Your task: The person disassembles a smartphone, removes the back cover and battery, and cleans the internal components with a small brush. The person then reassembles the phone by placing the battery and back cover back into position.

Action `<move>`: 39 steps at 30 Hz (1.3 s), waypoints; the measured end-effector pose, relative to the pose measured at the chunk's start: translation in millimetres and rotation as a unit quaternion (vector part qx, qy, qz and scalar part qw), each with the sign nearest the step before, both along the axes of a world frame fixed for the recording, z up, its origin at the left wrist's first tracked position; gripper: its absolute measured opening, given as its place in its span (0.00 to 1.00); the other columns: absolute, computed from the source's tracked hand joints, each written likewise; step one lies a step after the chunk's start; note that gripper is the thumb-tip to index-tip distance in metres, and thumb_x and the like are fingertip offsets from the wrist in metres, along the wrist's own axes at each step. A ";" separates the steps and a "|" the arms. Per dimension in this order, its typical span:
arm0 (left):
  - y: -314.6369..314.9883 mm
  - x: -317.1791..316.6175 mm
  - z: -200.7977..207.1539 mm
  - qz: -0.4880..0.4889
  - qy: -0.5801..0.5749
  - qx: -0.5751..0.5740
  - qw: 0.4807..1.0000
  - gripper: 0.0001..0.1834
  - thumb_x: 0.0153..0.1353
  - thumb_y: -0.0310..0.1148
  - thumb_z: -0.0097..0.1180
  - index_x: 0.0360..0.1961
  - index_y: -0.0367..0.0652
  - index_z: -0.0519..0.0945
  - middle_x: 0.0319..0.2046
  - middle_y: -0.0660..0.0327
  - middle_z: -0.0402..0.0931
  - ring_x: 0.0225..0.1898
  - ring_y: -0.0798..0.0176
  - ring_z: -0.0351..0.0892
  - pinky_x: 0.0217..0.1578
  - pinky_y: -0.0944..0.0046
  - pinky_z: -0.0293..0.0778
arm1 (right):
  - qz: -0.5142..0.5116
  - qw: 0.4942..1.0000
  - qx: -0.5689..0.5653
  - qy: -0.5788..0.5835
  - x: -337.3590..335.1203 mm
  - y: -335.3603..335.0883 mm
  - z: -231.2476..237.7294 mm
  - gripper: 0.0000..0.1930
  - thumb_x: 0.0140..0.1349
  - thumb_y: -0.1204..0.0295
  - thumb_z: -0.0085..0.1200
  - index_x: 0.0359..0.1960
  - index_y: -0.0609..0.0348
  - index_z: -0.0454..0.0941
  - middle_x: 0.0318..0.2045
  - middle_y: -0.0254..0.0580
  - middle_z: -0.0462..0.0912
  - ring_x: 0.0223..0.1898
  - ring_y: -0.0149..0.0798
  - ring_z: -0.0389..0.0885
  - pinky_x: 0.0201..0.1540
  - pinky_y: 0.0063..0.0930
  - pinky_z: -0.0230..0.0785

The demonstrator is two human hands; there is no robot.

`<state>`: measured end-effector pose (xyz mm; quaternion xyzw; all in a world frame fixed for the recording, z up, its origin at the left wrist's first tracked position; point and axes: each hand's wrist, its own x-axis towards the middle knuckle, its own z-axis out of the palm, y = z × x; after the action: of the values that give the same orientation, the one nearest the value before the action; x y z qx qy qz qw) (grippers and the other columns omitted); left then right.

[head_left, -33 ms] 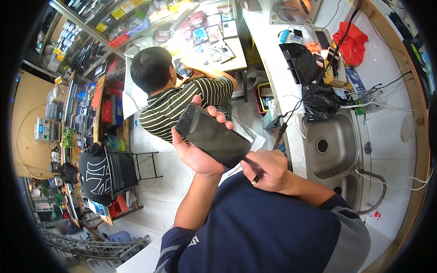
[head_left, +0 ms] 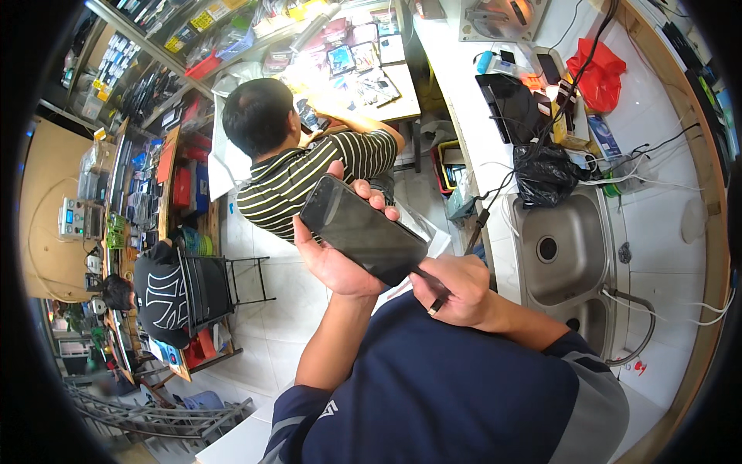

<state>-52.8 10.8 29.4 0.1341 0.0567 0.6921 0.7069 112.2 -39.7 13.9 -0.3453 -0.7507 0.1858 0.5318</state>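
Observation:
A black smartphone [head_left: 363,230] lies tilted across the palm of my left hand [head_left: 342,269], its dark glossy face turned up. The thumb and fingers of that hand grip its long edges. At the phone's lower right end is my right hand [head_left: 462,288], closed in a pinch around a slim dark tool [head_left: 436,306] with a pale end. Most of this tool is hidden by the fingers, so its exact kind does not show. The pinching fingertips are at the phone's corner; whether they touch it I cannot tell.
A person in a striped shirt [head_left: 317,174] sits just beyond the phone, at a bright workbench [head_left: 402,81]. Another person [head_left: 162,286] sits at the left. To my right are a steel sink [head_left: 560,247], a black plastic bag [head_left: 541,174], cables and a red bag [head_left: 599,73].

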 end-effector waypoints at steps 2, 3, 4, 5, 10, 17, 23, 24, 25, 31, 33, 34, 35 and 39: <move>2.4 0.8 -1.3 -0.012 -0.012 0.023 1.000 0.46 0.73 0.70 0.37 0.78 0.48 0.62 0.49 0.55 0.73 0.49 0.55 0.74 0.51 0.48 0.77 | 0.002 1.000 0.005 0.009 0.3 2.3 1.0 0.06 0.56 0.83 0.68 0.32 0.65 0.81 0.16 0.38 0.74 0.14 0.39 0.74 0.18 0.32 0.63; 2.0 0.7 -1.8 -0.013 -0.016 0.016 1.000 0.46 0.73 0.71 0.37 0.78 0.48 0.62 0.49 0.55 0.73 0.49 0.55 0.74 0.51 0.48 0.77 | -0.003 1.000 0.003 0.004 0.3 2.1 1.6 0.07 0.56 0.83 0.68 0.32 0.65 0.81 0.16 0.38 0.74 0.14 0.39 0.74 0.18 0.32 0.63; 9.4 1.2 -2.6 -0.019 -0.022 0.024 0.999 0.46 0.72 0.71 0.38 0.78 0.48 0.62 0.49 0.55 0.73 0.49 0.55 0.74 0.51 0.48 0.77 | -0.004 1.000 0.010 0.004 1.1 7.1 1.4 0.07 0.55 0.83 0.68 0.32 0.65 0.81 0.15 0.38 0.74 0.13 0.38 0.74 0.18 0.32 0.63; 10.5 1.2 -2.6 -0.024 -0.027 0.027 0.999 0.46 0.72 0.71 0.38 0.79 0.49 0.62 0.49 0.55 0.73 0.49 0.55 0.75 0.51 0.47 0.77 | -0.008 1.000 -0.001 0.004 1.8 7.8 2.0 0.07 0.55 0.83 0.68 0.32 0.65 0.81 0.15 0.38 0.73 0.13 0.38 0.74 0.18 0.32 0.63; 10.9 2.6 -0.6 -0.032 -0.040 0.043 0.998 0.46 0.72 0.71 0.38 0.78 0.49 0.61 0.49 0.54 0.73 0.49 0.54 0.75 0.51 0.47 0.77 | -0.001 1.000 0.006 -0.005 3.6 7.7 5.1 0.07 0.55 0.84 0.68 0.31 0.65 0.81 0.15 0.38 0.73 0.13 0.37 0.74 0.18 0.31 0.62; 11.1 5.6 -0.3 -0.025 -0.043 0.006 0.999 0.44 0.73 0.69 0.36 0.78 0.48 0.63 0.50 0.54 0.73 0.50 0.54 0.74 0.53 0.47 0.75 | 0.001 0.999 -0.043 0.015 5.6 13.0 1.0 0.07 0.56 0.84 0.67 0.35 0.65 0.83 0.17 0.38 0.75 0.14 0.38 0.74 0.19 0.31 0.64; 19.6 -0.4 -2.8 -0.018 -0.067 -0.030 0.997 0.41 0.74 0.64 0.34 0.76 0.46 0.64 0.50 0.53 0.73 0.50 0.53 0.73 0.54 0.49 0.75 | 0.041 0.987 -0.155 0.030 9.0 12.4 4.5 0.09 0.72 0.78 0.61 0.51 0.67 0.83 0.25 0.42 0.82 0.21 0.34 0.81 0.24 0.27 0.70; 20.2 -1.4 -3.3 -0.016 -0.069 -0.033 0.997 0.40 0.75 0.63 0.34 0.75 0.45 0.65 0.50 0.53 0.72 0.50 0.53 0.73 0.54 0.49 0.75 | 0.060 0.979 -0.190 0.051 10.1 11.4 6.8 0.10 0.74 0.77 0.59 0.54 0.68 0.83 0.26 0.42 0.83 0.21 0.33 0.81 0.25 0.26 0.71; 21.0 -1.8 -4.0 -0.016 -0.068 -0.033 0.997 0.40 0.75 0.63 0.34 0.75 0.45 0.65 0.50 0.53 0.72 0.50 0.53 0.73 0.54 0.49 0.75 | 0.086 0.963 -0.244 0.074 10.9 10.5 9.1 0.12 0.77 0.75 0.57 0.56 0.69 0.82 0.27 0.42 0.85 0.21 0.31 0.82 0.25 0.24 0.72; 24.2 2.3 -8.8 -0.015 -0.063 -0.017 0.998 0.42 0.74 0.65 0.37 0.76 0.44 0.64 0.51 0.53 0.72 0.50 0.53 0.73 0.54 0.49 0.75 | 0.211 0.826 -0.481 0.204 19.4 9.0 19.7 0.19 0.84 0.65 0.45 0.62 0.72 0.77 0.30 0.45 0.87 0.22 0.30 0.83 0.26 0.25 0.75; 23.7 3.4 -8.4 0.003 -0.043 -0.017 0.999 0.42 0.74 0.65 0.38 0.76 0.45 0.64 0.51 0.54 0.72 0.50 0.54 0.73 0.53 0.49 0.75 | 0.208 0.826 -0.482 0.206 19.3 9.8 19.5 0.19 0.84 0.66 0.46 0.61 0.72 0.77 0.30 0.47 0.87 0.22 0.31 0.83 0.25 0.25 0.75; 23.2 3.6 -7.7 0.012 -0.036 -0.016 0.999 0.42 0.74 0.65 0.39 0.77 0.45 0.64 0.51 0.54 0.72 0.49 0.54 0.73 0.53 0.49 0.74 | 0.207 0.816 -0.496 0.215 19.2 10.1 19.0 0.19 0.84 0.66 0.47 0.61 0.73 0.77 0.30 0.48 0.87 0.22 0.31 0.83 0.25 0.25 0.75; 22.9 3.5 -6.7 0.017 -0.028 -0.011 0.999 0.43 0.74 0.66 0.38 0.77 0.45 0.63 0.51 0.54 0.73 0.49 0.54 0.73 0.53 0.48 0.74 | 0.212 0.817 -0.491 0.215 18.9 9.8 18.4 0.19 0.84 0.66 0.47 0.61 0.73 0.77 0.30 0.47 0.87 0.22 0.31 0.83 0.25 0.25 0.75; 20.9 2.7 -1.5 0.031 -0.005 0.006 0.999 0.44 0.73 0.68 0.37 0.77 0.46 0.63 0.50 0.55 0.73 0.49 0.55 0.73 0.52 0.48 0.74 | 0.215 0.805 -0.502 0.231 18.6 10.7 16.6 0.18 0.84 0.66 0.48 0.57 0.72 0.78 0.28 0.45 0.86 0.21 0.30 0.81 0.24 0.24 0.73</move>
<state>-50.1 31.7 27.8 0.1331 0.0535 0.7146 0.6847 130.9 -29.0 30.5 -0.3413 -0.4624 0.7205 0.3880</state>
